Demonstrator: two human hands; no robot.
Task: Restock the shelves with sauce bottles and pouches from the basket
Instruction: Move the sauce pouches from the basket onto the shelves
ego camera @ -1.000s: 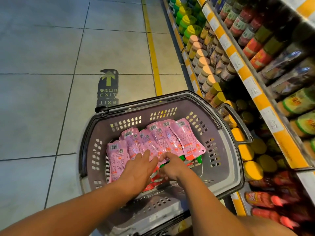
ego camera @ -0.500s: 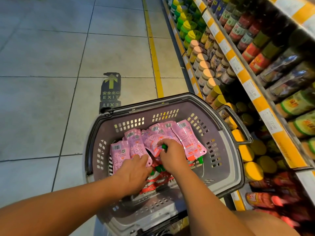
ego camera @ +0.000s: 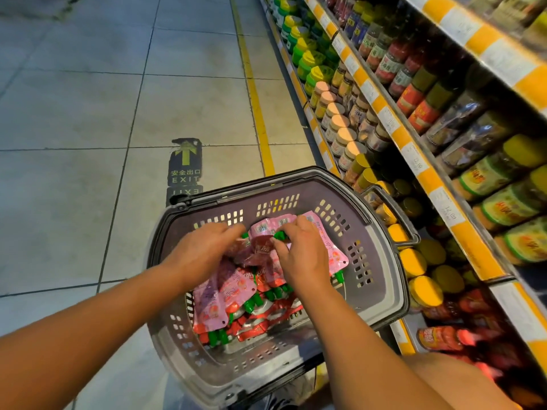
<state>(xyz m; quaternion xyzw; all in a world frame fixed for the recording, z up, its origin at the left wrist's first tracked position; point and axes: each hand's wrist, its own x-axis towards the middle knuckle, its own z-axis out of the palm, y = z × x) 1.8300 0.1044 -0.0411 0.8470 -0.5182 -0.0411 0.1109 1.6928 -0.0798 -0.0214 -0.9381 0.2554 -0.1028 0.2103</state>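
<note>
Supermarket shelves (ego camera: 420, 170) flank our basket (ego camera: 381, 261); both hands (ego camera: 204, 250) (ego camera: 302, 255) curl fingers round soft, slippery pouches (ego camera: 266, 238), best pinched near their stiff green caps.

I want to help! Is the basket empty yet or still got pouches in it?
Not empty. The basket holds a heap of pink pouches with green caps, and both hands reach into them.

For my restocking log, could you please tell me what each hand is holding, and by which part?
Both the right hand and left hand grip pink sauce pouches near their green caps.
</note>
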